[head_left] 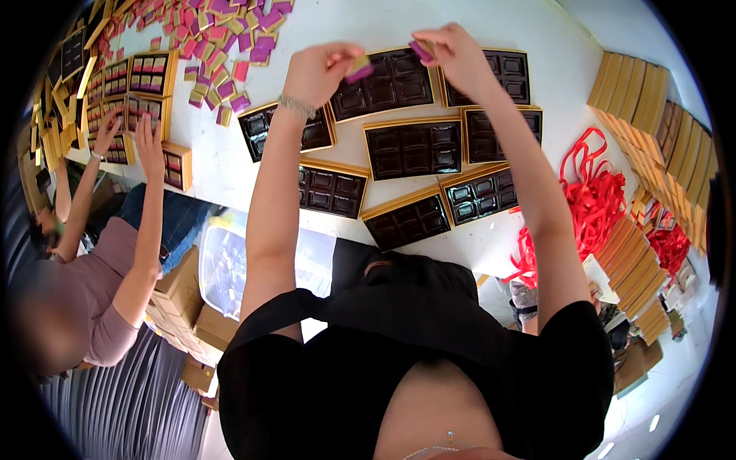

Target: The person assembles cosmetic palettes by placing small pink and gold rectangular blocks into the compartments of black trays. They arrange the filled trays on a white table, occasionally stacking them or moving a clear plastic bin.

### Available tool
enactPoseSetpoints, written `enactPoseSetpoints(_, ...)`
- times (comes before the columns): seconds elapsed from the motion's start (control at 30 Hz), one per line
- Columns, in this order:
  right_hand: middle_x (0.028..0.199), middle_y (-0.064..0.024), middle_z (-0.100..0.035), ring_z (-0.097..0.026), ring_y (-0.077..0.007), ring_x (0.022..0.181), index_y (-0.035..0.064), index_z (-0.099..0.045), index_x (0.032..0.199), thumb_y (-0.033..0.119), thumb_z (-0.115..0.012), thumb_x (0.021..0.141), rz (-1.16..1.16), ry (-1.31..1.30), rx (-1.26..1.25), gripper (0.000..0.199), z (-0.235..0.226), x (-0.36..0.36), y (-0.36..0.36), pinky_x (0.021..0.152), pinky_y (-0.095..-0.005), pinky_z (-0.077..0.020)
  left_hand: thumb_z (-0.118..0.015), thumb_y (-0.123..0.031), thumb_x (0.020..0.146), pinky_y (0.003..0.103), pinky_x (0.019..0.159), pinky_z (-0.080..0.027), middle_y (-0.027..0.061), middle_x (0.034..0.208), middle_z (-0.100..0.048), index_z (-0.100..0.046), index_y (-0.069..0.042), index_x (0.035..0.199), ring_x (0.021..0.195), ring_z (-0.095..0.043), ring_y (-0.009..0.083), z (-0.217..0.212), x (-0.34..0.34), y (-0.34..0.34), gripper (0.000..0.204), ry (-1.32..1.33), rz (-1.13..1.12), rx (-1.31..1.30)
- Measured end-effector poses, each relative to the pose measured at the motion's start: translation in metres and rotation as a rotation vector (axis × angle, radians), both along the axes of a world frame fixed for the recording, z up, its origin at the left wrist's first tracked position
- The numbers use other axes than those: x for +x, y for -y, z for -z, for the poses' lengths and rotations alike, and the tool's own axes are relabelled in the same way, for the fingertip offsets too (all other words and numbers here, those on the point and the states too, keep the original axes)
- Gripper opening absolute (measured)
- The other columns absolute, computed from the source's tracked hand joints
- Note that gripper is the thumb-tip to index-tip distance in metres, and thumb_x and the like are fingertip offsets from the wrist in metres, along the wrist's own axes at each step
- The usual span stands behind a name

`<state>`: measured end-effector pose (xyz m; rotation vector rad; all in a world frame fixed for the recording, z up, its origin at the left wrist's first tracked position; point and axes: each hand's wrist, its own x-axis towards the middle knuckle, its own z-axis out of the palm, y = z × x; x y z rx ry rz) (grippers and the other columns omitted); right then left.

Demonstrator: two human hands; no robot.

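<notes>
My left hand (322, 70) is raised over the white table (537, 46) and pinches a small purple-and-gold wrapped piece (359, 69). My right hand (448, 46) holds another small purple wrapped piece (421, 51) above a gold-edged box with a dark empty tray (383, 83). Several more gold-edged boxes with dark compartment trays lie below my hands, such as one in the middle (414, 148) and one nearer the table's front edge (406, 221). All these trays look empty.
A heap of purple, pink and gold wrapped pieces (222, 38) covers the table's far left. Another person at the left has both hands (130, 134) on boxes holding wrapped pieces (149, 73). Red ribbons (594, 195) and stacks of gold lids (636, 92) lie at the right. Cardboard cartons (184, 299) stand under the table.
</notes>
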<state>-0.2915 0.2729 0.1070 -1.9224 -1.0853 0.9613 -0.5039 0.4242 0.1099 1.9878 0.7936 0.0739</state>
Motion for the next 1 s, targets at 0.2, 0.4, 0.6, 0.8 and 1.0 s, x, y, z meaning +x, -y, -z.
enactPoseSetpoints(0.2,0.097,-0.0093,-0.057,-0.060,-0.0311,0.089,0.0075,-0.068,0.110,-0.002,-0.058,0.080,-0.180,0.444,0.160,0.033,-0.008,-0.062,0.032,0.080,-0.0399,-0.0510,-0.062,0.001,0.080,0.035,0.077,-0.055,0.0062,0.095,-0.070,-0.073,-0.013,0.098,0.087,-0.066,0.0261,0.017,-0.040,0.047,0.025,0.155,0.021,0.333)
enactPoseSetpoints(0.4,0.103,-0.0078,-0.065,-0.061,-0.0289,0.099,0.0094,-0.067,0.112,0.000,-0.066,0.075,-0.382,0.619,0.447,0.038,0.016,-0.037,0.029,0.088,-0.0416,-0.0481,-0.070,-0.010,0.080,0.045,0.095,-0.047,0.0074,0.120,-0.063,-0.066,-0.008,0.116,0.113,-0.058,0.0308,0.026,-0.047,0.076,0.037,0.144,-0.041,0.717)
enactPoseSetpoints(0.6,0.140,-0.0106,-0.050,-0.044,-0.0280,0.133,0.0023,-0.054,0.129,0.025,-0.065,0.088,-0.397,0.706,0.219,0.048,0.012,-0.077,0.070,0.111,-0.0489,-0.0340,-0.061,-0.040,0.089,0.059,0.113,-0.022,0.0061,0.155,-0.033,-0.038,-0.009,0.146,0.143,-0.030,0.0243,0.021,-0.063,0.103,0.069,-0.255,0.228,0.736)
enactPoseSetpoints(0.8,0.138,-0.0078,-0.053,-0.050,-0.0245,0.128,0.0084,-0.054,0.131,0.032,-0.064,0.088,-0.479,0.778,0.209,0.050,-0.004,-0.057,0.062,0.108,-0.0486,-0.0366,-0.051,-0.051,0.090,0.069,0.110,-0.012,0.0119,0.157,-0.026,-0.028,-0.005,0.150,0.145,-0.026,0.0263,0.011,-0.062,0.099,0.079,-0.315,0.277,0.650)
enactPoseSetpoints(1.0,0.115,-0.0084,-0.065,-0.063,-0.0264,0.103,0.0077,-0.061,0.118,0.013,-0.063,0.087,-0.021,0.810,0.407,0.031,0.057,0.040,-0.055,0.081,-0.0391,-0.0538,-0.058,-0.029,0.094,0.056,0.102,-0.034,0.0140,0.135,-0.053,-0.054,-0.009,0.132,0.122,-0.051,0.0312,0.025,0.038,-0.006,0.043,0.101,-0.107,0.856)
